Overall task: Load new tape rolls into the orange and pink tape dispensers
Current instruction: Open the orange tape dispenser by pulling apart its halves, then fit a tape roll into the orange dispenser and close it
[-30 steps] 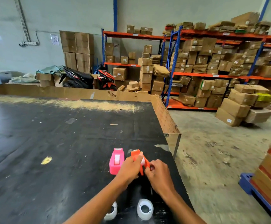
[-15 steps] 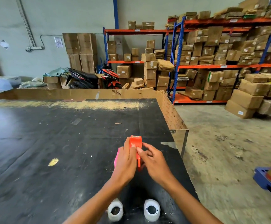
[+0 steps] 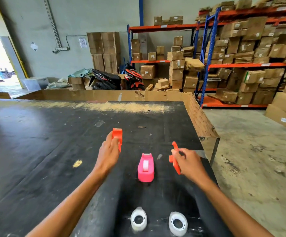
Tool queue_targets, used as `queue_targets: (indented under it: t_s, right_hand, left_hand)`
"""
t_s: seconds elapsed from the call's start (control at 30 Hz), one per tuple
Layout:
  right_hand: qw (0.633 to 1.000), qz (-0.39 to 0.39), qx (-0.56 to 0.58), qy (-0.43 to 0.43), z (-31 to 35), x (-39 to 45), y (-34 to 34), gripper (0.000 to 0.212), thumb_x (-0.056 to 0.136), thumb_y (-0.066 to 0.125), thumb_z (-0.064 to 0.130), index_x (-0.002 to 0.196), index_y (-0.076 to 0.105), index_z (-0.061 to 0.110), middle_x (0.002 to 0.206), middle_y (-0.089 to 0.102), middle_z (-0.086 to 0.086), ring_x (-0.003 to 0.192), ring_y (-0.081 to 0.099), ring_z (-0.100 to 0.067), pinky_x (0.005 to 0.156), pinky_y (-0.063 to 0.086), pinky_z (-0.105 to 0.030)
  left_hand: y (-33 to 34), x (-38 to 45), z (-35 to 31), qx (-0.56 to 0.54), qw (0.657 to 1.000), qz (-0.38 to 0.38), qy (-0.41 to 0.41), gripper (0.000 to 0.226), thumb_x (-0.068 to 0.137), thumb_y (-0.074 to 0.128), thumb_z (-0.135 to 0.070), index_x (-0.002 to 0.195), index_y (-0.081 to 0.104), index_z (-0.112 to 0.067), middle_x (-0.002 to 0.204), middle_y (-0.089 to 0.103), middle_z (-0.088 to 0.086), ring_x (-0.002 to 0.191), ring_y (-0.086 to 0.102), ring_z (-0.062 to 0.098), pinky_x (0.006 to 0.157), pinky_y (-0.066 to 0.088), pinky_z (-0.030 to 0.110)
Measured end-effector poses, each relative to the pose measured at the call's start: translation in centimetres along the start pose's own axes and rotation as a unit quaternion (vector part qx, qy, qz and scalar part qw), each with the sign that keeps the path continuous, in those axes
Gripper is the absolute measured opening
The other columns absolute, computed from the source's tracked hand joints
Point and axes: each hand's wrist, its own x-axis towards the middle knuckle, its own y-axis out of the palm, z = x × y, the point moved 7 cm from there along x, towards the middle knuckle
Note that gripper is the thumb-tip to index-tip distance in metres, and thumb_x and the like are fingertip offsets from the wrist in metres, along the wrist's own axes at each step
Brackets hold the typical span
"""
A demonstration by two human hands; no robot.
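Warehouse racking and cartons stand well behind a black counter [image 3: 36,142] whose right edge drops to the floor just beside the right hand [image 3: 188,162]. Half a second ago both hands worked one orange dispenser; now it is split, the left hand [image 3: 109,153] gripping the orange body [image 3: 117,136] and the right pinching its side piece [image 3: 175,157], so I judge it ready for a roll. Between the hands sits the pink dispenser [image 3: 145,168], the two new rolls [image 3: 138,219] lie nearer, and open counter spreads leftward.

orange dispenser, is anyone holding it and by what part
Yes, and it is in two pieces. The left hand grips the dispenser body by its near end; the right hand pinches the separate side piece at its middle.
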Motion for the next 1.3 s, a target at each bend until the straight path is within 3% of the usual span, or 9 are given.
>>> queue_targets:
  t_s: [0.13, 0.4, 0.53, 0.63, 0.77, 0.87, 1.0, 1.1, 1.3]
  right_hand:
    - [0.968, 0.034, -0.243, 0.047, -2.1, 0.3, 3.8, 0.04, 0.087, 0.052, 0.044, 0.105, 0.062, 0.01, 0.115, 0.067, -0.017, 0.109, 0.061, -0.038, 0.085, 0.048, -0.04]
    - [0.918, 0.002, -0.395, -0.017, -1.1, -0.5, 4.5, 0.052, 0.094, 0.038, 0.054, 0.11, 0.061, 0.01, 0.117, 0.061, -0.014, 0.109, 0.061, -0.036, 0.084, 0.049, -0.041]
    - [0.977, -0.017, -0.211, -0.038, 1.5, -2.4, 2.0, 0.045, 0.093, 0.047, 0.048, 0.09, 0.069, 0.008, 0.092, 0.069, -0.012, 0.088, 0.065, -0.032, 0.075, 0.05, -0.039]
    - [0.992, 0.093, 0.044, -0.072, 4.7, -5.7, 2.3, 0.022, 0.088, 0.063, 0.035, 0.082, 0.073, 0.016, 0.068, 0.067, -0.005, 0.058, 0.059, -0.017, 0.056, 0.049, -0.029]
    - [0.979, 0.149, 0.069, -0.125, 7.3, -10.7, 2.8, 0.021, 0.083, 0.072, 0.023, 0.103, 0.071, 0.016, 0.088, 0.067, -0.024, 0.066, 0.057, -0.017, 0.063, 0.05, -0.028]
    - [0.984, 0.117, 0.093, -0.101, 6.8, -12.7, 1.2, 0.015, 0.083, 0.072, 0.019, 0.097, 0.071, 0.016, 0.078, 0.064, -0.012, 0.066, 0.06, -0.017, 0.063, 0.053, -0.027]
    - [0.991, 0.043, -0.128, -0.024, 2.3, -14.4, -3.5, 0.013, 0.08, 0.074, 0.026, 0.089, 0.068, 0.02, 0.072, 0.058, 0.008, 0.061, 0.05, -0.004, 0.067, 0.046, -0.027]
    - [0.936, 0.085, -0.333, 0.078, -2.2, -16.5, -5.1, 0.021, 0.079, 0.069, 0.027, 0.094, 0.065, 0.013, 0.093, 0.067, -0.003, 0.083, 0.061, -0.019, 0.071, 0.045, -0.031]
    - [0.899, 0.061, -0.42, 0.109, -2.7, -17.8, -5.0, 0.039, 0.08, 0.066, 0.037, 0.11, 0.06, 0.013, 0.116, 0.058, -0.009, 0.111, 0.054, -0.028, 0.076, 0.044, -0.033]
  left_hand:
    - [3.7, -1.6, -0.4, -0.133, 0.986, 0.085, -0.058, 0.031, 0.096, 0.035, -0.022, 0.118, 0.055, -0.032, 0.093, 0.061, 0.0, 0.07, 0.056, 0.014, 0.055, 0.049, 0.024]
    - [3.9, -5.0, 0.8, -0.259, 0.952, 0.088, -0.14, 0.03, 0.093, 0.042, -0.031, 0.073, 0.063, -0.023, 0.076, 0.061, 0.004, 0.055, 0.059, 0.014, 0.057, 0.043, 0.029]
    - [4.6, -6.8, -0.1, -0.318, 0.926, 0.142, -0.144, 0.026, 0.092, 0.046, -0.023, 0.075, 0.065, -0.022, 0.066, 0.062, 0.0, 0.052, 0.06, 0.01, 0.06, 0.045, 0.03]
    - [5.1, -8.4, -1.4, -0.345, 0.91, 0.195, -0.125, 0.024, 0.095, 0.044, -0.016, 0.102, 0.067, -0.018, 0.084, 0.069, 0.002, 0.071, 0.062, 0.013, 0.063, 0.045, 0.028]
    - [6.1, -11.3, -2.3, -0.383, 0.88, 0.253, -0.124, 0.027, 0.096, 0.048, -0.015, 0.117, 0.062, -0.022, 0.094, 0.073, 0.005, 0.067, 0.068, 0.01, 0.047, 0.049, 0.019]
    - [6.5, -12.7, -2.3, -0.388, 0.871, 0.276, -0.121, 0.029, 0.098, 0.046, -0.016, 0.124, 0.058, -0.018, 0.101, 0.072, 0.009, 0.079, 0.067, 0.017, 0.064, 0.054, 0.028]
    - [6.2, -13.6, -1.4, -0.372, 0.877, 0.27, -0.14, 0.029, 0.096, 0.05, -0.014, 0.122, 0.058, -0.024, 0.1, 0.069, 0.012, 0.088, 0.06, 0.027, 0.074, 0.048, 0.037]
    - [6.1, -15.2, -0.8, -0.373, 0.866, 0.287, -0.171, 0.024, 0.093, 0.056, -0.015, 0.116, 0.06, -0.019, 0.09, 0.069, 0.01, 0.078, 0.062, 0.024, 0.07, 0.047, 0.036]
    - [5.1, -17.4, 0.1, -0.358, 0.859, 0.326, -0.165, 0.026, 0.087, 0.064, -0.02, 0.113, 0.064, -0.013, 0.071, 0.076, -0.004, 0.056, 0.069, 0.006, 0.06, 0.049, 0.026]
